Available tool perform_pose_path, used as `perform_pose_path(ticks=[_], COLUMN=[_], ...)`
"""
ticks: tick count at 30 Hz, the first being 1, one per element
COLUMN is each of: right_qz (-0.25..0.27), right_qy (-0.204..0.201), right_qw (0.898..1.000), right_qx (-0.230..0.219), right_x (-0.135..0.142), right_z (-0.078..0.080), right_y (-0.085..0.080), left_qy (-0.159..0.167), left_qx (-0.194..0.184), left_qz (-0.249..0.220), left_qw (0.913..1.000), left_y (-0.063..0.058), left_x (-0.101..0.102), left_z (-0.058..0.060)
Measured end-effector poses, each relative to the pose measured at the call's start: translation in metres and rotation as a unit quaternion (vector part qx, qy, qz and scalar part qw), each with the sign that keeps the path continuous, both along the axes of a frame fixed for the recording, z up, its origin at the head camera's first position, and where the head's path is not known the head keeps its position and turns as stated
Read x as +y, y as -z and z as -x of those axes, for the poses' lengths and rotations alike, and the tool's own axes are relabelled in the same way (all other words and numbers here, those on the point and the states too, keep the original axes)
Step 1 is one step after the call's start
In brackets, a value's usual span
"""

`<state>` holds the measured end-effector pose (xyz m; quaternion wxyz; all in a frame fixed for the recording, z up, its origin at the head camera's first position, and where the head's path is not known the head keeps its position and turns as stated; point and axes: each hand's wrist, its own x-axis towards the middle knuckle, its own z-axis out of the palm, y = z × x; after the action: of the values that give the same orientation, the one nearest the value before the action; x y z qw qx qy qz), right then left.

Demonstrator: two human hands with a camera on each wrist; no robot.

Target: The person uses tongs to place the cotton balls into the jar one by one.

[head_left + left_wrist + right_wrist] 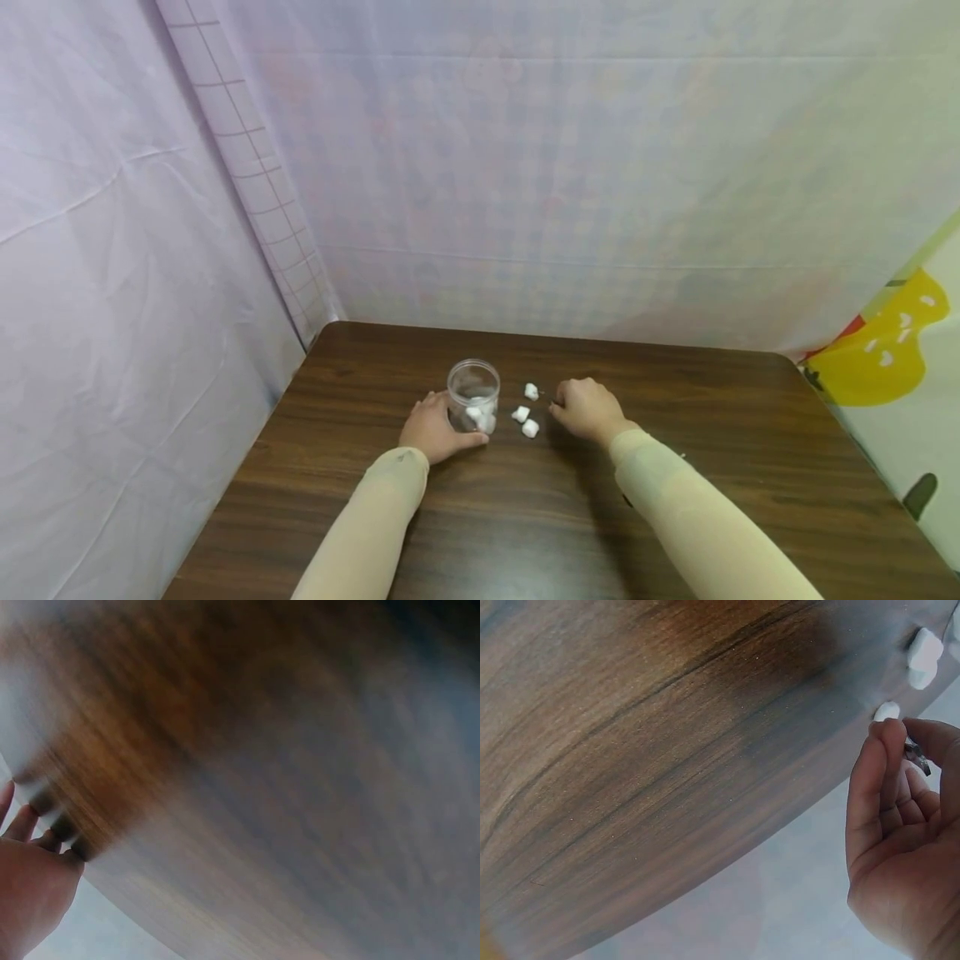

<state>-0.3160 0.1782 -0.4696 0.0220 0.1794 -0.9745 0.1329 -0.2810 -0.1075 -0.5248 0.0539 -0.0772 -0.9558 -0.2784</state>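
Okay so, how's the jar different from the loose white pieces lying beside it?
The jar is see-through; the loose white pieces are opaque. The jar is far bigger than any loose piece. The jar stands upright with the left hand around its side, while the loose pieces lie scattered. Both rest on the brown table.

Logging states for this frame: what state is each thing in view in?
jar: upright, uncovered, part-filled
lumps in jar: white, heaped low
loose lumps: white, three, lying on table
left hand: curved around jar's side
right hand: pinching dark tool
dark tool: mostly hidden
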Motion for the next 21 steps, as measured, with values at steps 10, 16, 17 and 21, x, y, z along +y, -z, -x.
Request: perform_pose_path(ticks=[10, 16, 17, 21], right_qz=[-0.003, -0.008, -0.009, -0.012], right_qy=[0.002, -0.001, -0.003, -0.005], right_qw=[1.0, 1.0, 1.0, 1.0], right_qx=[0.001, 0.016, 0.016, 0.018], right_x=[-0.0014, -0.0008, -0.0005, 0.0004], right_z=[-0.001, -0.0008, -0.0006, 0.0002], right_y=[0.002, -0.0014, -0.0021, -0.0035], left_qy=[0.002, 0.002, 0.002, 0.002], left_qx=[-0.002, -0.004, -0.004, -0.005], left_qz=[-0.001, -0.002, -0.001, 0.0], left_qw=[1.0, 1.0, 1.0, 1.0], left_y=[0.0003, -0.002, -0.0025, -0.003], left_x=[0.0004, -0.0001, -0.0002, -0.0004], left_z=[0.0004, -0.0013, -0.0015, -0.0016])
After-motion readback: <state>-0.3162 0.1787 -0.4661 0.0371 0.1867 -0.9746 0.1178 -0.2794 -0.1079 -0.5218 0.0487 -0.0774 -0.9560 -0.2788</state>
